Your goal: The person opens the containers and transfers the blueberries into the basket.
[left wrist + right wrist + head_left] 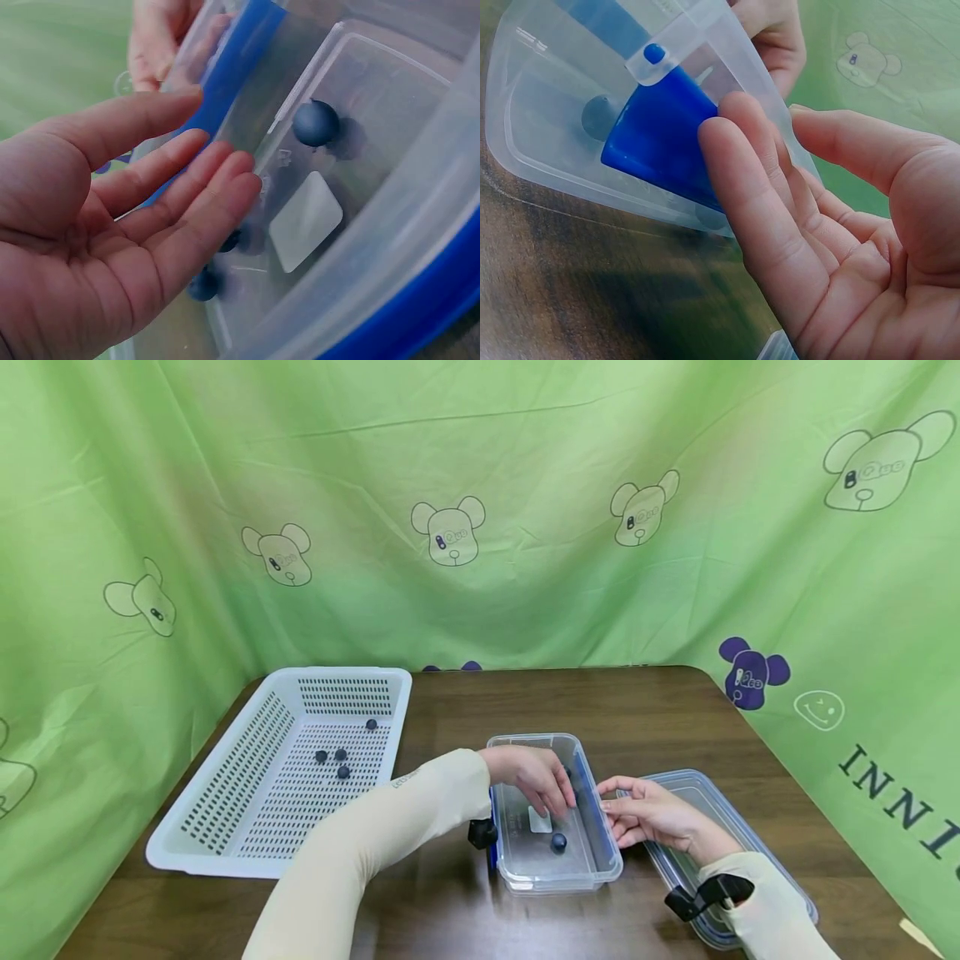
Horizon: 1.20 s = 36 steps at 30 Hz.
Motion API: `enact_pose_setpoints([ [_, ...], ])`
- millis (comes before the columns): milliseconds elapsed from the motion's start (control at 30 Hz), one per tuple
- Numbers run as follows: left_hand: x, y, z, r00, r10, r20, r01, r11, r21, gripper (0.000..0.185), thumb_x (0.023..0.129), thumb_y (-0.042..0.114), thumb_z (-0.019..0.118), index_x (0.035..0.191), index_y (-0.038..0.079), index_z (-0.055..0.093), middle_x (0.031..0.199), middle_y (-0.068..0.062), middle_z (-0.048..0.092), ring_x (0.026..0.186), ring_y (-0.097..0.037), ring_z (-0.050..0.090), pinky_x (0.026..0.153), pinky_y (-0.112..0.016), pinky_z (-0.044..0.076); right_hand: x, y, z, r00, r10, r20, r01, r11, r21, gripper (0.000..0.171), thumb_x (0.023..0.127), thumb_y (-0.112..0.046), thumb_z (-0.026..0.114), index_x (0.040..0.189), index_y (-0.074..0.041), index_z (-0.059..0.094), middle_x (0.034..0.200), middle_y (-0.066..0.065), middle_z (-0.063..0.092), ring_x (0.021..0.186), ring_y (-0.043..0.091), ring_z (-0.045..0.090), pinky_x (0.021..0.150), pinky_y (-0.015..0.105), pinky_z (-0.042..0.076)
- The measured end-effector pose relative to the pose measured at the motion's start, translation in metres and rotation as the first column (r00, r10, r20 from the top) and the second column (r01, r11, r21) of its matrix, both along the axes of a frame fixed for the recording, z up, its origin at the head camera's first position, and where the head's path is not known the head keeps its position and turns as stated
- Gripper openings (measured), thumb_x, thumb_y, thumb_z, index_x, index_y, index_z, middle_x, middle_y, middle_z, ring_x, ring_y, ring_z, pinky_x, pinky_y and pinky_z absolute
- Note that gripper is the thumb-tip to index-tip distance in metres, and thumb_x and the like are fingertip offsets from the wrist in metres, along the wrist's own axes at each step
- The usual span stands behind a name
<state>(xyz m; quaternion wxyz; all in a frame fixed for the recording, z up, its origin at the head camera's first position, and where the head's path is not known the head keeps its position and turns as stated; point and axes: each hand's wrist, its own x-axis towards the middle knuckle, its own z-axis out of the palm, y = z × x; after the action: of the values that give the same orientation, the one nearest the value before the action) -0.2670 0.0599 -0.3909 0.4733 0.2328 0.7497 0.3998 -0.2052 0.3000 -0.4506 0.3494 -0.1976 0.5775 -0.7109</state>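
The clear plastic container (592,868) is sitting near the middle of the brown tabletop (660,710), and everything here is best placed against it. The left hand (534,777) is reaching down into the container from its left side, fingers straight and loose, its grip released and holding nothing; in the left wrist view the fingertips (232,176) are hovering just above two dark blueberries (204,283) near the container's far end, without clearly touching either. A third blueberry (558,842) is lying alone on the container floor, toward its near end, just beside a small white label (540,819). The right hand (645,814) is resting flat against the container's right wall, by the blue clip (660,131), its grip also released, straight fingers steadying the side rather than curling round it. The container's lid (712,793) is lying off, just to the right of the container, under the right forearm.

Well to the left of the container, a white perforated basket (225,793) is holding four berries (341,760) on its floor.

Judging from how things lie, the work seems to be moving berries between the container and the basket, and it looks roughly half done: four berries are sitting in the basket and about three are showing in the container. Which way they are travelling cannot be told from these views. The lid going back on, if that belongs to it, is not yet done
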Motion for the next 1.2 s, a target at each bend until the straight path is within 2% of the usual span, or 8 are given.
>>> enact_pose_setpoints([
  [167,0.009,0.007,-0.012,1.000,-0.007,-0.016,0.006,0.998,-0.066,0.019,0.087,-0.011,0.069,0.105,-0.013,0.067,0.073,-0.007,0.067,0.066,-0.013,0.061,0.064,-0.026,0.059,0.000,0.000,0.000,1.000,0.001,-0.003,-0.001,1.000,-0.004,0.024,0.105,0.001,0.041,0.121,-0.012,0.053,0.087,0.006,0.071,0.078,0.014,0.071,0.071,0.029,0.062],
  [333,0.020,0.011,-0.021,0.998,-0.062,-0.015,0.059,0.988,-0.146,0.015,0.085,-0.011,0.071,0.099,-0.008,0.071,0.076,-0.011,0.068,0.063,-0.012,0.060,0.059,-0.022,0.057,0.000,0.001,0.000,1.000,0.012,0.002,-0.012,1.000,-0.016,0.024,0.105,0.001,0.041,0.121,-0.012,0.053,0.088,0.006,0.072,0.079,0.014,0.071,0.071,0.029,0.062],
  [433,0.025,0.014,-0.023,0.994,-0.112,0.018,0.113,0.980,-0.162,0.015,0.086,-0.012,0.069,0.100,-0.009,0.071,0.077,-0.012,0.068,0.064,-0.013,0.061,0.060,-0.023,0.058,0.001,0.001,0.000,1.000,0.017,0.003,-0.017,1.000,-0.023,0.025,0.105,0.001,0.040,0.122,-0.012,0.053,0.088,0.006,0.072,0.079,0.015,0.072,0.072,0.029,0.062],
  [633,0.031,0.016,-0.026,0.980,-0.159,0.122,0.182,0.962,-0.205,0.013,0.089,-0.012,0.067,0.101,-0.011,0.070,0.072,-0.010,0.068,0.063,-0.015,0.064,0.058,-0.025,0.059,0.002,0.000,0.001,1.000,0.002,0.004,-0.002,1.000,-0.013,0.025,0.105,0.002,0.041,0.121,-0.012,0.053,0.088,0.006,0.071,0.078,0.015,0.071,0.071,0.029,0.062],
  [733,0.032,0.016,-0.028,0.974,-0.171,0.147,0.201,0.952,-0.228,0.014,0.089,-0.012,0.066,0.102,-0.011,0.070,0.073,-0.012,0.070,0.064,-0.016,0.065,0.059,-0.026,0.059,0.002,-0.001,0.002,1.000,-0.010,0.007,0.010,1.000,-0.003,0.024,0.105,0.001,0.042,0.120,-0.012,0.054,0.087,0.006,0.071,0.078,0.014,0.071,0.071,0.029,0.062],
  [967,0.033,0.013,-0.030,0.972,-0.194,0.134,0.221,0.947,-0.232,0.019,0.086,-0.017,0.065,0.105,-0.014,0.069,0.072,-0.009,0.068,0.062,-0.016,0.063,0.059,-0.024,0.059,0.001,-0.001,0.002,1.000,-0.006,0.004,0.006,1.000,-0.015,0.024,0.104,0.001,0.042,0.120,-0.012,0.054,0.087,0.006,0.071,0.077,0.014,0.071,0.070,0.028,0.062],
  [1200,0.032,0.009,-0.030,0.983,-0.167,0.082,0.178,0.970,-0.167,0.011,0.085,-0.015,0.067,0.095,-0.014,0.071,0.069,-0.014,0.069,0.060,-0.015,0.064,0.062,-0.026,0.061,0.000,0.000,-0.002,1.000,0.010,-0.001,-0.010,1.000,-0.024,0.024,0.105,0.001,0.041,0.121,-0.012,0.054,0.088,0.006,0.071,0.078,0.015,0.071,0.071,0.029,0.062],
])
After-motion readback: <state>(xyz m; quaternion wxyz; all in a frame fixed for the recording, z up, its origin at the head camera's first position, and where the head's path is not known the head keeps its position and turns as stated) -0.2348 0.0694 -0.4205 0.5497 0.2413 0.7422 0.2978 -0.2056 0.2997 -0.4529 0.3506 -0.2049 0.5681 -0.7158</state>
